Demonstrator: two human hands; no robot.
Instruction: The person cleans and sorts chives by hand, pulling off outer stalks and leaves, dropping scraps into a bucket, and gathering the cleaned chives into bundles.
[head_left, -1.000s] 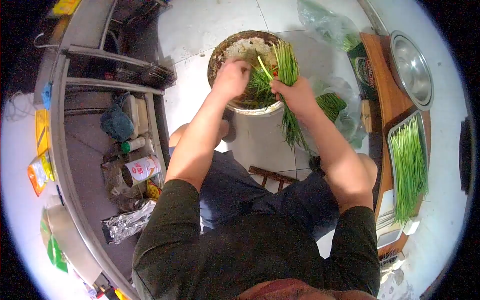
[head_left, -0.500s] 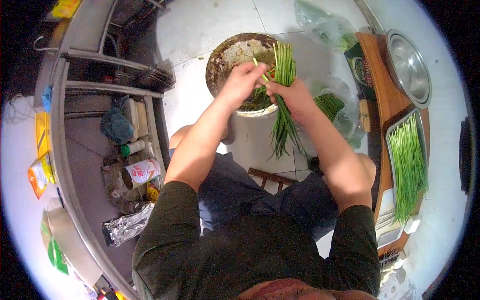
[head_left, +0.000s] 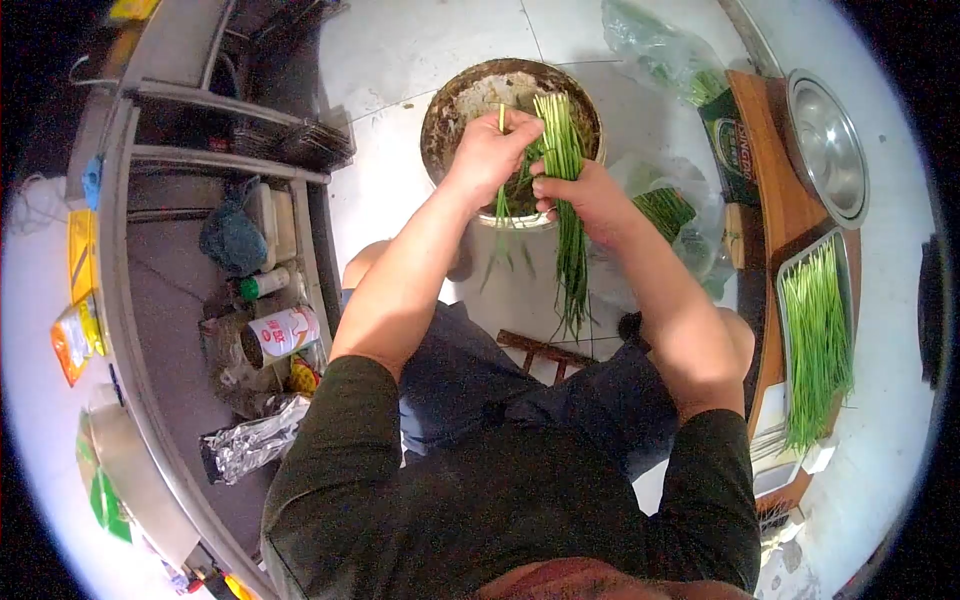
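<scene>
- Left hand: fingers pinch a few loose stalks.
- Green bunch hangs at the bucket: probably light, floppy-tipped, easily bruised, best gripped near its stiffer pale ends.
- Right hand: fingers wrap the bunch.

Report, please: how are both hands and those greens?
Right hand gripping bunch of long green stalks. Left hand pinching thin green stalk. Round brown-stained bucket below; nothing visibly blocking.
</scene>
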